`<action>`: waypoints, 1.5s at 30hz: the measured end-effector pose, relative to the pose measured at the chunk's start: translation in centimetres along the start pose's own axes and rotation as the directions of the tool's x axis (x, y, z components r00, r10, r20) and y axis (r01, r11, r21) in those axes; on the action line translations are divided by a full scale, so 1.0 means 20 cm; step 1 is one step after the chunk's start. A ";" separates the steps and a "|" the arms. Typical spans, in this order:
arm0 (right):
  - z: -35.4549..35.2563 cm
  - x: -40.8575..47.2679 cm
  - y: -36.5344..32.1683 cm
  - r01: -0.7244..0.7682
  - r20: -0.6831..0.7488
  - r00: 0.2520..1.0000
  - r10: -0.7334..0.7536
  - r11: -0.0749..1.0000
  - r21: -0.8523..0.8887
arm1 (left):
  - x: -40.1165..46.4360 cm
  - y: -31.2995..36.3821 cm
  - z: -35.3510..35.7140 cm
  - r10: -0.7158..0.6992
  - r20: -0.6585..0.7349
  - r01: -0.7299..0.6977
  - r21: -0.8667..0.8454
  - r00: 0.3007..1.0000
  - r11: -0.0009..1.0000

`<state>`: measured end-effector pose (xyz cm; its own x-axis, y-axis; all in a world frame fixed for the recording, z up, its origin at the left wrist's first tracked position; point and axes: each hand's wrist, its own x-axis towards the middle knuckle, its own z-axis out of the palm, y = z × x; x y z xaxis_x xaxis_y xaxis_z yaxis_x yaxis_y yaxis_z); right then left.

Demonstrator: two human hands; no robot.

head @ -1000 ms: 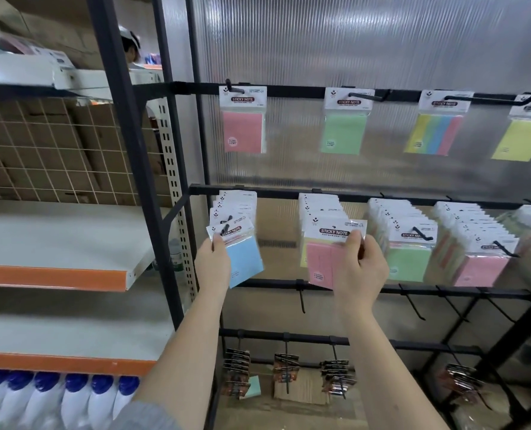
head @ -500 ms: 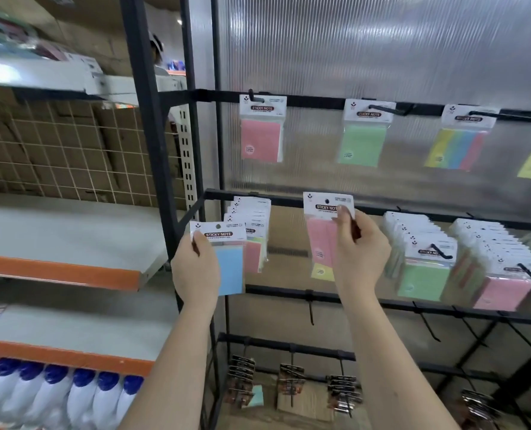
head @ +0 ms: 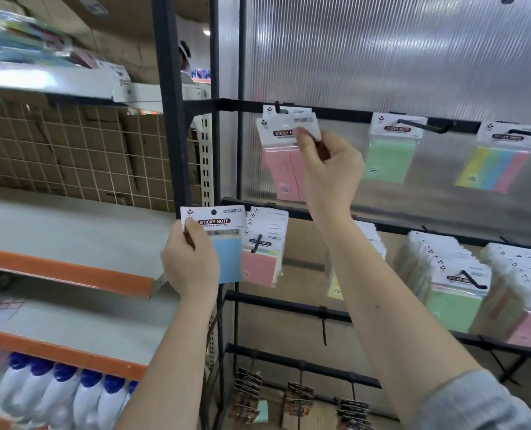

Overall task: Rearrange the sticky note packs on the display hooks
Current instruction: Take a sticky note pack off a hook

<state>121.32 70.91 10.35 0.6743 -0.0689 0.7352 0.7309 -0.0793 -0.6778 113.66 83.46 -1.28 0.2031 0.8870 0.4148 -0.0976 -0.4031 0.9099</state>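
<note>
My right hand (head: 329,169) pinches the white header of a pink sticky note pack (head: 281,169) and holds it up at the top-left hook (head: 279,109), in front of another pink pack hanging there. My left hand (head: 189,265) grips a blue sticky note pack (head: 227,259) by its header, lower and left of the black rack post. Behind the blue pack a stack of packs with a pink one in front (head: 262,265) hangs on the middle rail's left hook.
A green pack (head: 388,159) and a multicolour pack (head: 495,169) hang on the top rail. Full stacks (head: 453,290) fill the middle rail at right. White shelves with orange edges (head: 65,271) and blue-capped bottles (head: 62,395) stand left. Dark clip packs (head: 298,405) hang low.
My right hand has lifted the pink pack from the middle rail up to the top-left hook. My left hand keeps the blue pack, now slightly left of the rack.
</note>
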 end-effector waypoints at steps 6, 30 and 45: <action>0.09 0.07 -0.04 -0.075 -0.005 0.997 0.075 0.994 0.083 | 0.04 0.00 -0.01 0.040 -0.005 -0.040 -0.028 0.999 0.999; 0.21 0.23 0.06 -0.303 0.016 0.953 0.303 0.949 0.090 | 0.10 0.04 0.00 0.071 0.055 -0.066 -0.089 0.996 0.994; 0.32 0.47 0.27 -0.272 -0.015 0.962 0.273 0.949 -0.158 | 0.16 0.07 0.07 0.139 0.064 -0.131 -0.123 0.988 0.984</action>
<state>132.26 76.18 13.51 0.8465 -0.1027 0.5223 0.4940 -0.2139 -0.8427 115.54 85.33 1.33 0.2496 0.8058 0.5370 -0.2428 -0.4847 0.8403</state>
